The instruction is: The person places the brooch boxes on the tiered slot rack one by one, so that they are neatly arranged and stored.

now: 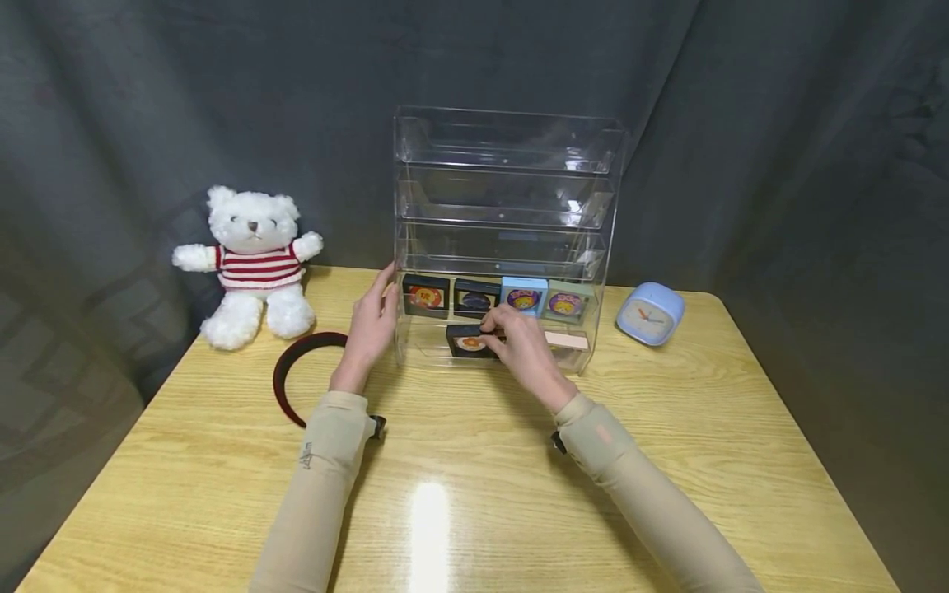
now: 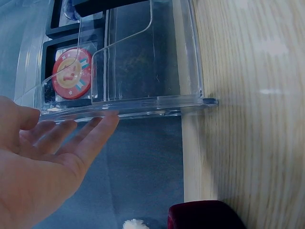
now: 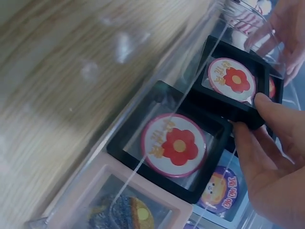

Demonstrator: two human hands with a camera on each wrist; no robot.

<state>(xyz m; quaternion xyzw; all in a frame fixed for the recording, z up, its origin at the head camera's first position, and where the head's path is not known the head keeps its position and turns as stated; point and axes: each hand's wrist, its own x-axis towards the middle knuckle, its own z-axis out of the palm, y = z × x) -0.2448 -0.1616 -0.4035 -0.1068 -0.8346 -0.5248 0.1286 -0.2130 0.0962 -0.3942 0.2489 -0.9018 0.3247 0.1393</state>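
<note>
Between its thumb and fingers, my right hand (image 1: 525,347) pinches a small black display frame (image 3: 232,80) that holds a round badge with a red flower. This frame sits at the lowest tier of a clear acrylic rack (image 1: 504,216), tilted in the right wrist view. Beside it in that tier are a second black frame (image 3: 174,145) with a like flower badge and a pink frame (image 3: 114,179). Fingers extended, my left hand (image 1: 372,328) touches the rack's left side. One tier up stand two black frames, a light blue frame (image 1: 524,295) and a pale green frame (image 1: 569,302).
A white teddy bear (image 1: 254,263) in a striped sweater sits at the table's back left. In front of it lies a dark red headband (image 1: 284,375), close to my left forearm. Right of the rack stands a blue clock (image 1: 651,314). Dark curtains (image 1: 319,82) hang behind.
</note>
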